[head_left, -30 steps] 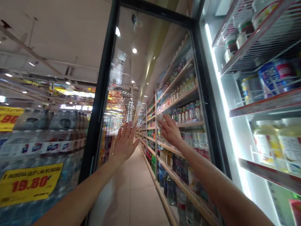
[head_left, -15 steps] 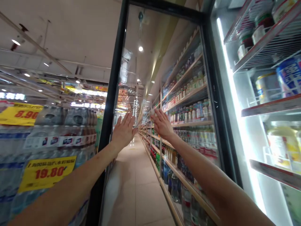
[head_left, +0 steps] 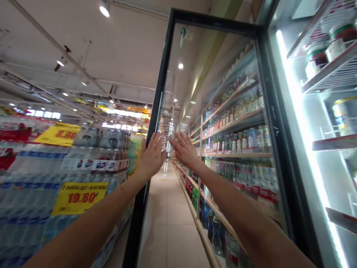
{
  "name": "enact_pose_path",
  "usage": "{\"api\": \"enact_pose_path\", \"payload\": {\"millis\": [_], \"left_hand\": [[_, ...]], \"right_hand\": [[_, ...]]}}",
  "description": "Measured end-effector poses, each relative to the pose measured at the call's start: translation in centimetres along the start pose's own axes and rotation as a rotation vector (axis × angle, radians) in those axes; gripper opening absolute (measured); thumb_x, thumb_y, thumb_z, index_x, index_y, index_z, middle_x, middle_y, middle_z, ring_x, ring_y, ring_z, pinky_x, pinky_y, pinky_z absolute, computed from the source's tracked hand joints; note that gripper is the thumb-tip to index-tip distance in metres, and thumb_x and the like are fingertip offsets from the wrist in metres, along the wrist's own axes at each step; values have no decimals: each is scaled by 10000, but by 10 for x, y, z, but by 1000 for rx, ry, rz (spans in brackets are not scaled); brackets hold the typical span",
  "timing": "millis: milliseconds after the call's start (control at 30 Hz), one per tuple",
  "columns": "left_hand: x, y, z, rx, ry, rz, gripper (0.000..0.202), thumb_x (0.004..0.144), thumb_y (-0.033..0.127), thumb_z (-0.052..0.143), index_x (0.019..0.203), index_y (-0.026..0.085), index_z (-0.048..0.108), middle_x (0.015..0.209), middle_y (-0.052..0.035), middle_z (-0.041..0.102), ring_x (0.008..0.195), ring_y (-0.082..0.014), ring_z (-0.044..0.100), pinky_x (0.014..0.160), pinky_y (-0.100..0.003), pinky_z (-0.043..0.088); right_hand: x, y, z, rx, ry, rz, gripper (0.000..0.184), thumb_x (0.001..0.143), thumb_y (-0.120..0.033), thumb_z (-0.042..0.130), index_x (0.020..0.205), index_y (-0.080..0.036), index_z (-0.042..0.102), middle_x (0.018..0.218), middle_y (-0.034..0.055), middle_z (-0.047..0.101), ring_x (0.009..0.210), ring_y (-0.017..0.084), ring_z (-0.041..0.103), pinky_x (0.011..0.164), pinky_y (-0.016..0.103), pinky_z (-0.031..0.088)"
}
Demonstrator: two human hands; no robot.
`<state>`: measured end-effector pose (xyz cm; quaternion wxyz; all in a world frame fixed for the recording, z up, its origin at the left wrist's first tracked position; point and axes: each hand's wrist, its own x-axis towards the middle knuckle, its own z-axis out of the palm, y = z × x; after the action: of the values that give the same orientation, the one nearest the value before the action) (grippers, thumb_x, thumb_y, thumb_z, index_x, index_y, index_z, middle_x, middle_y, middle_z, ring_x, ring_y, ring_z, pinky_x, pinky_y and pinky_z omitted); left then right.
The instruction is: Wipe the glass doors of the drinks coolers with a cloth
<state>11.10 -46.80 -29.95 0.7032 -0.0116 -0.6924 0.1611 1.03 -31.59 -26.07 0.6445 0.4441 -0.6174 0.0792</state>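
A glass cooler door point(head_left: 173, 93) with a black frame stands swung open in front of me. My left hand point(head_left: 153, 154) lies against the door's free edge, fingers stretched and spread, overlapping the black frame and the glass. To its right, my right hand point(head_left: 184, 150) is at the glass with its fingers extended and pointing up and left. A small whitish patch shows at the right fingertips; whether it is a wipe or a reflection I cannot tell. Both arms reach forward from the bottom corners.
On the right is the lit cooler interior with wire shelves point(head_left: 325, 72) of jars and containers. Stacked bottle packs point(head_left: 95, 163) with a yellow price sign point(head_left: 79, 198) stand at left. Through the glass are a tiled aisle floor point(head_left: 164, 212) and several bottle shelves.
The view has turned left, so the door and cooler sit farther right. Both hands have shifted left across the door, and the left one now overlaps its frame.
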Motion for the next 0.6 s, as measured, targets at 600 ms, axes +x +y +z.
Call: {"api": "enact_pose_path", "payload": {"millis": [600], "left_hand": [[-17,-36,-20,18,-24,-89,494,894,304,306,1342,103,359,1436,-138,319,1346,-244,268,1098,-486,178]], "right_hand": [[24,-59,14,87,-73,-136,426,854,-213,446,1278,-200,484,1441,58,343,1354,252,224,1098,471,207]]}}
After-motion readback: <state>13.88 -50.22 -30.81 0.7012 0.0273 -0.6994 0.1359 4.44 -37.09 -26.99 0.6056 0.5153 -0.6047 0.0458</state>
